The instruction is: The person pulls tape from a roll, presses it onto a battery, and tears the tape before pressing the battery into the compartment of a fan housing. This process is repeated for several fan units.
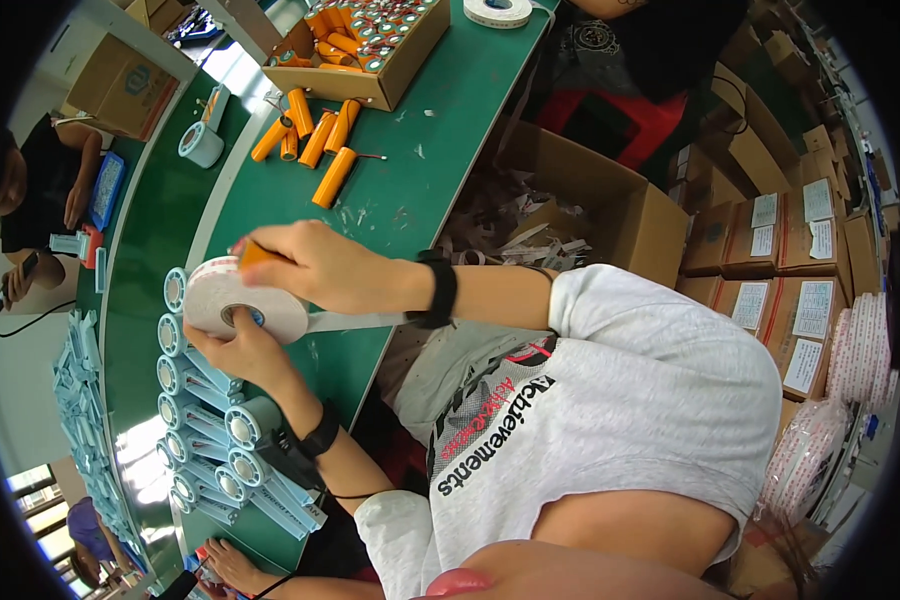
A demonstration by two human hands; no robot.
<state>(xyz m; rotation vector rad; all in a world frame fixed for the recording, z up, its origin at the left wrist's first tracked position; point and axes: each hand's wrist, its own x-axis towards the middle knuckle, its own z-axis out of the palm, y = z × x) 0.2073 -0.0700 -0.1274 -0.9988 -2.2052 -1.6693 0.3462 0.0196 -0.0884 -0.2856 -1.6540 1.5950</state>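
My left hand grips a large roll of white tape with red marks on its edge, a finger in the core. Closed round an orange cylindrical battery, my right hand has it against the roll's upper side. A pale strip of tape runs from the roll toward my body, below my right wrist. Several orange batteries with wires lie on the green table beyond my right hand. Light-blue plastic housings with round ends are stacked beside my left hand.
A cardboard box of orange batteries stands on the table. An open carton of scraps stands beside the table edge. Another roll lies at the top. Co-workers' hands show at the lower left and far left. Cartons are stacked right.
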